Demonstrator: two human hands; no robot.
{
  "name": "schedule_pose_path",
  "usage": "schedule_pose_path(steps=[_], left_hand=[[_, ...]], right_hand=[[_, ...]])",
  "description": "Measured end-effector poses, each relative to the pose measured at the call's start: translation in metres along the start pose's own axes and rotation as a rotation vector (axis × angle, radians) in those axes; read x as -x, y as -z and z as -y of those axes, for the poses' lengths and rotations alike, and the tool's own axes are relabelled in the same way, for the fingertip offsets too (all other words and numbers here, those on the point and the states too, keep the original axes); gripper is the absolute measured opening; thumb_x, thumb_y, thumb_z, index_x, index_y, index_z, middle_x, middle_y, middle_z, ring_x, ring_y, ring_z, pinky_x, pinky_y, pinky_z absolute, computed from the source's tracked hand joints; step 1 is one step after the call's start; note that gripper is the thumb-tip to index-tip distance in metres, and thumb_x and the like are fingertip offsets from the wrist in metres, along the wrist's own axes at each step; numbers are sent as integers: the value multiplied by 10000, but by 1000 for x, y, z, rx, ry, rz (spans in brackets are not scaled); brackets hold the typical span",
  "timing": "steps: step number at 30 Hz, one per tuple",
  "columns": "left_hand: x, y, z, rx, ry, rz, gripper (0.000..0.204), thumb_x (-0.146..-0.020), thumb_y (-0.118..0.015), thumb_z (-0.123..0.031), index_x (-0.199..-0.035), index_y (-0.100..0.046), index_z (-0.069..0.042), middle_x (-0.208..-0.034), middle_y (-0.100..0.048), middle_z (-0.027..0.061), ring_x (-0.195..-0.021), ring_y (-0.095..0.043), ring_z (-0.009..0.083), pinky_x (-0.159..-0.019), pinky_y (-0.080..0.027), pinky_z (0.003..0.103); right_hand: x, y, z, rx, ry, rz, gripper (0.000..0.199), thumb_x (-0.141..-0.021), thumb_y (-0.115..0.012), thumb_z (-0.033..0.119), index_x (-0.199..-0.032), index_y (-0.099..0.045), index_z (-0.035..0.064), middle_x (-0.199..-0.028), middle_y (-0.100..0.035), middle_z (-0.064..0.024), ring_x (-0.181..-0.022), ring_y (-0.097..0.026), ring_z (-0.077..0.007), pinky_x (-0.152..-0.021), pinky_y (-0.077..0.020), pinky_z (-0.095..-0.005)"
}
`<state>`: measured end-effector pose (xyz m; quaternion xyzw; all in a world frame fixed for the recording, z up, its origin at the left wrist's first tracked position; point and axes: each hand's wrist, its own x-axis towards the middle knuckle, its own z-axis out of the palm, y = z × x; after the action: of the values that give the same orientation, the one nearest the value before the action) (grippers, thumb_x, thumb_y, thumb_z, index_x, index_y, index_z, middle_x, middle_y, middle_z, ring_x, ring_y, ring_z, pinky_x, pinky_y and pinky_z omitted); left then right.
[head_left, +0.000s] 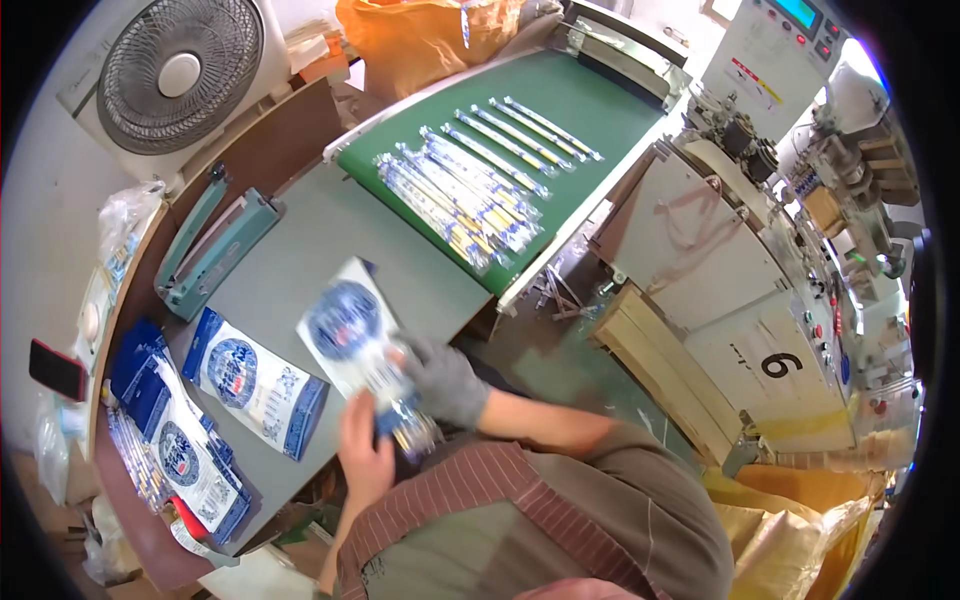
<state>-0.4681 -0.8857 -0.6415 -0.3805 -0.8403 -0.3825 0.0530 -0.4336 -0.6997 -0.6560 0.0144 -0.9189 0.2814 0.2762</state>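
Observation:
A white plastic bag with a blue round print (345, 320) is held in front of me, slanting over the grey table's near edge. My left hand (366, 448), bare, grips it near its lower end. My right hand (445, 382), in a grey glove, is closed on the bag's right side, its fingers partly blurred. Slim wrapped sticks (415, 436) show at the bag's lower end, close to my body. To the left lies another such bag (255, 380), flat on the table. Further left rests a pile of these bags (185, 455).
A green conveyor belt (600, 105) carries several wrapped sticks (460, 200) beyond the table. A teal heat sealer (220, 250) stands by the curved brown board. Loose wrapped sticks (137, 460) and a red-handled tool (187, 520) lie left. Machine cabinets (740, 320) stand right.

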Motion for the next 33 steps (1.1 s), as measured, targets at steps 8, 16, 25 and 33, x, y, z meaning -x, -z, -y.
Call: schedule_pose_path(steps=[8,16,25,33], left_hand=[[-81,81,-42,436,187,-153,310,-721,-479,149,-979,-587,16,-1016,-559,63,-903,-580,125,-743,-469,231],[-150,182,-79,281,173,7,229,-769,-474,65,-941,-622,35,-865,-606,76,-688,-623,101,-587,-496,230],[-159,213,-65,303,80,-103,262,-774,-479,28,-969,-653,50,-769,-664,139,-595,-656,144,-558,-544,269],[-187,244,-24,162,63,-316,273,-803,-489,-22,-1007,-669,2,-842,-691,115,-727,-695,194,-703,-557,303]], right_hand=[[-103,67,50,-47,-192,272,428,-668,-706,179,-1062,-562,94,-949,-612,-160,-889,-620,-340,-727,-506,-426],[-216,157,81,434,175,652,347,-738,-686,250,-1023,-666,52,-832,-680,-133,-773,-664,-265,-730,-524,-370],[-256,161,105,-156,283,615,196,-794,-629,32,-982,-653,-17,-682,-633,-69,-619,-602,-99,-621,-511,-264],[-328,122,119,17,69,817,287,-804,-695,101,-1053,-639,-30,-833,-695,-87,-664,-628,-112,-611,-538,-259]])
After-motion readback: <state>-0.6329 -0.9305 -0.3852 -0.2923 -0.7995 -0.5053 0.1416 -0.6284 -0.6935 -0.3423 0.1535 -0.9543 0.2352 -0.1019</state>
